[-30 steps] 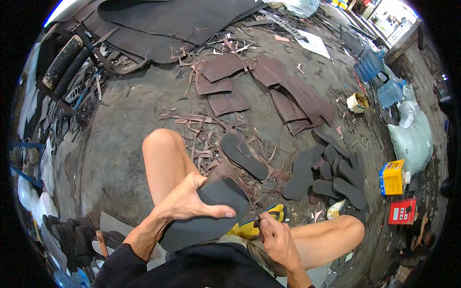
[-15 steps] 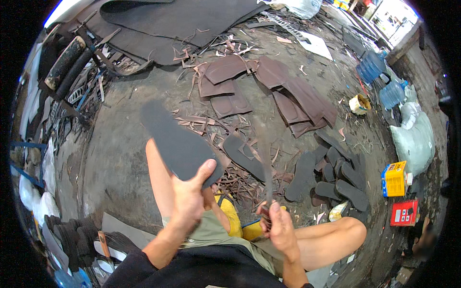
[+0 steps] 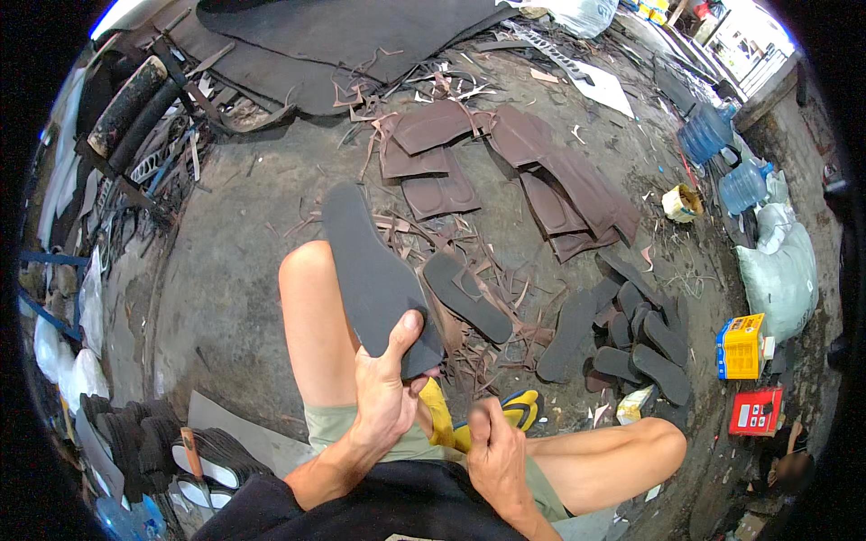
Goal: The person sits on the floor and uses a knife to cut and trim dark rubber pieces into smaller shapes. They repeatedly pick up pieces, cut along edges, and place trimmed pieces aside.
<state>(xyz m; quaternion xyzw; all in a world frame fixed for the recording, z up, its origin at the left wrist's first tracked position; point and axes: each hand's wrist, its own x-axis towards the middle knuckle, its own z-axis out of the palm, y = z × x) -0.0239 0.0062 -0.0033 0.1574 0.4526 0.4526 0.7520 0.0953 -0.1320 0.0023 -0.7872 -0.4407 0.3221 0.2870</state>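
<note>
My left hand [image 3: 388,383] grips the heel end of a dark grey shoe sole [image 3: 370,270], thumb on its upper face and fingers underneath. The sole tilts up and away over the ground, beside my bent left knee. Close to my lap, my right hand [image 3: 498,455] is closed in a fist around the knife seen there a moment ago. Its blade is hidden now. Beyond the held sole, another dark sole [image 3: 466,296] lies among brown trimmings [image 3: 465,338]. To the right are a loose sole [image 3: 566,338] and a heap of dark soles [image 3: 639,334].
Brown moulded sheets [image 3: 573,194] lie ahead, with black sheet material [image 3: 343,45] behind. Stacked soles [image 3: 212,455] and an orange-handled tool [image 3: 191,453] stand at lower left. Blue water jugs [image 3: 706,135], a pale sack [image 3: 778,270], a yellow box [image 3: 741,347] and a red box [image 3: 756,412] line the right.
The sole has swung to the right and steeper in my left hand. My right hand has dropped slightly toward my lap, and the raised blade has gone from sight.
</note>
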